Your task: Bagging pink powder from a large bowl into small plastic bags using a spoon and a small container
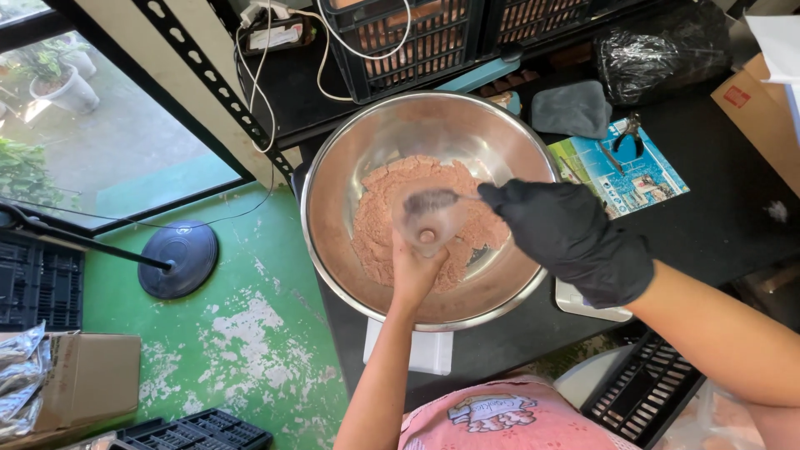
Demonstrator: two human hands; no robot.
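Note:
A large steel bowl (pixel 333 183) holds pinkish-brown powder (pixel 379 200) on a black table. My left hand (pixel 414 271), bare, grips a small clear plastic cup (pixel 429 218) over the powder. My right hand (pixel 567 237), in a black glove, holds a spoon (pixel 433 200) whose bowl reaches into the cup's mouth. Both hands hover above the middle of the steel bowl.
A white scale (pixel 429 354) sits under the bowl. Black crates (pixel 400 42) stand behind it. A blue card with small pliers (pixel 625 167), a grey cloth (pixel 571 108) and a cardboard box (pixel 754 108) lie right. A lamp base (pixel 179 258) rests on the green floor.

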